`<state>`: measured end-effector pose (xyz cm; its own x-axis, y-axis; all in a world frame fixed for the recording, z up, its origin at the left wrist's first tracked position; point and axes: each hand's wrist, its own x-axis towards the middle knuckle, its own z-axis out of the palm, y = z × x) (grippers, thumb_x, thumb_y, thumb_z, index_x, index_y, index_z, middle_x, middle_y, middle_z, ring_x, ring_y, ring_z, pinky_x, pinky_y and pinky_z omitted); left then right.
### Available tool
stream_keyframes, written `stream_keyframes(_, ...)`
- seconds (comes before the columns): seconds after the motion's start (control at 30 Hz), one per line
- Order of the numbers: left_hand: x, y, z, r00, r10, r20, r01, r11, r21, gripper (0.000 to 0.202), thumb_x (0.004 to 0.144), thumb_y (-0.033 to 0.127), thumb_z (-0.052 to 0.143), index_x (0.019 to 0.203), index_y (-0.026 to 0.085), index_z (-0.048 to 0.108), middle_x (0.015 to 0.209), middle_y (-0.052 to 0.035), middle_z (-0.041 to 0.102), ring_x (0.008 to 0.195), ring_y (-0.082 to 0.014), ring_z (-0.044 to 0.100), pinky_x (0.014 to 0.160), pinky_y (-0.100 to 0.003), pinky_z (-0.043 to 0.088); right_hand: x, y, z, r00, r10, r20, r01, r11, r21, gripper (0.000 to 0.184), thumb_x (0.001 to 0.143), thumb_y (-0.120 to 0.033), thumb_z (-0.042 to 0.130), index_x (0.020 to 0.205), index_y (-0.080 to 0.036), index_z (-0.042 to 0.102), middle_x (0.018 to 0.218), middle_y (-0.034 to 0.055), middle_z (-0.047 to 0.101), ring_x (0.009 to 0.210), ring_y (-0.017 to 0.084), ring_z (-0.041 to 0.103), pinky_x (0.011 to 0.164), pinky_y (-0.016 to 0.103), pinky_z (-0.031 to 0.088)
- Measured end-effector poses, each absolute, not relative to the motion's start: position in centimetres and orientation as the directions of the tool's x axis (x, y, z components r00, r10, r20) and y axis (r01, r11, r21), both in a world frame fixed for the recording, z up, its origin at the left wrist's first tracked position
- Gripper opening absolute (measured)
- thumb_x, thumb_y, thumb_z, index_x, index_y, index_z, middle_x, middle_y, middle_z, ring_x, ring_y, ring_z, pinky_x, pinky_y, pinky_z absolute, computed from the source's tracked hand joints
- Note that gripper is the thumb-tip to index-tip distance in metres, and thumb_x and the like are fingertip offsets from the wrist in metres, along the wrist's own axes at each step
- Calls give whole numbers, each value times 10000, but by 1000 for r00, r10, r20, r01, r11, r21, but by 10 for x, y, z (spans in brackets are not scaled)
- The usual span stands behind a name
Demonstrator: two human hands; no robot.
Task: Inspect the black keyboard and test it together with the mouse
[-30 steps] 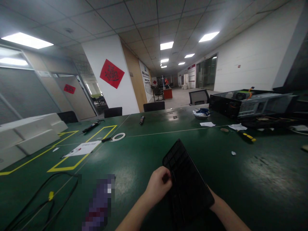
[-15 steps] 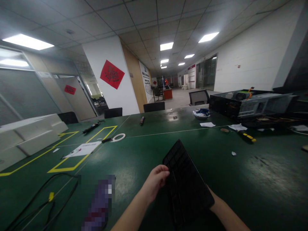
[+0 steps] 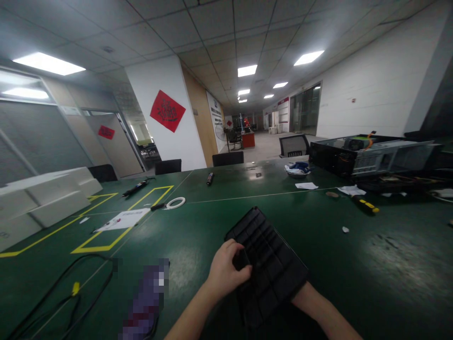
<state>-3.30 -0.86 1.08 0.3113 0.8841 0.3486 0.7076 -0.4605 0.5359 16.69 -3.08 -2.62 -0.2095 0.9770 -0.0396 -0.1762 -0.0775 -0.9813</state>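
A black rectangular tray [image 3: 271,264], its face divided into a grid of compartments, is tilted above the table in front of me. My right hand [image 3: 305,295] supports it from below at the lower right corner; its fingers are hidden behind the tray. At the tray's left side, my left hand [image 3: 226,269] curls its thumb and fingers around a small black piece [image 3: 242,259]. Dark on dark, I cannot tell whether this piece is separate from the tray.
A purple pixelated item [image 3: 146,297] and a black cable [image 3: 72,307] lie left on the green table [image 3: 198,226]. Farther off are a tape roll [image 3: 176,203], white paper [image 3: 123,219] and white boxes [image 3: 53,198]. A screwdriver [image 3: 366,205], a bowl [image 3: 297,171] and an open computer case [image 3: 371,156] stand right.
The tray has turned to show more of its gridded face and shifted slightly left. My left hand's thumb and fingers have moved from the tray's edge to around the small black piece.
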Motion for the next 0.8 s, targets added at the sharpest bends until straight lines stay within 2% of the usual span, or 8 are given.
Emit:
stream_keyframes(0.1,-62,14,29,113,920,376,824,-298,482,264,656,358,604,847,175,611,775,-40,574,747,-197,542,673,-281,396,173,-29,-26,-235,972,-16,23,-11,-1000,470,565,-185,698,1017,-284,615,1251,24,503,1230,274,379,1044,433,289)
stream_keyframes(0.17,-88,36,43,-51,947,318,903,-92,420,319,693,436,548,839,162,620,794,-63,607,749,-209,566,652,-282,398,175,-28,-25,-262,964,-37,229,25,-973,565,584,-183,669,1125,-289,550,1314,29,428,1221,265,388,1050,449,267)
stream_keyframes(0.23,-118,60,54,-202,956,213,947,135,293,367,716,465,491,814,143,638,877,-109,642,814,-242,594,653,-287,410,176,-30,-21,-288,956,-58,380,59,-923,569,648,-212,618,1192,-298,479,1347,29,375,1191,230,424,1026,422,308)
stream_keyframes(0.33,-158,86,58,-356,928,107,932,344,116,472,733,496,430,851,100,658,956,-177,656,918,-309,599,693,-326,438,174,-32,-14,-305,949,-77,448,72,-891,559,676,-216,591,1212,-283,449,1359,32,354,1204,214,415,1024,387,321)
stream_keyframes(0.4,-178,95,52,-410,910,64,911,406,67,514,730,495,426,902,72,662,997,-206,648,959,-339,590,716,-354,449,173,-33,-10,-304,945,-120,461,36,-887,567,685,-221,582,1228,-289,434,1377,27,333,1227,221,395,1025,390,326)
stream_keyframes(0.5,-194,99,38,-450,892,45,892,446,71,537,727,478,425,953,52,659,1025,-227,639,977,-356,585,727,-380,458,173,-34,-9,-302,939,-167,462,-9,-887,583,690,-221,575,1245,-309,417,1400,9,304,1245,227,379,1022,396,338)
stream_keyframes(0.7,-203,101,29,-465,882,74,883,455,116,547,715,494,442,923,44,674,1027,-248,633,983,-387,574,765,-427,445,174,-31,-21,-298,949,-104,467,50,-883,568,675,-232,595,1216,-327,449,1403,0,299,1249,246,371,1031,426,319)
stream_keyframes(0.8,-214,100,35,-463,880,104,882,445,153,424,749,350,426,897,39,674,1031,-244,634,979,-362,584,763,-394,447,178,-31,-22,-302,950,-84,424,55,-904,554,690,-245,586,1219,-320,442,1383,15,320,1233,247,386,997,425,359)
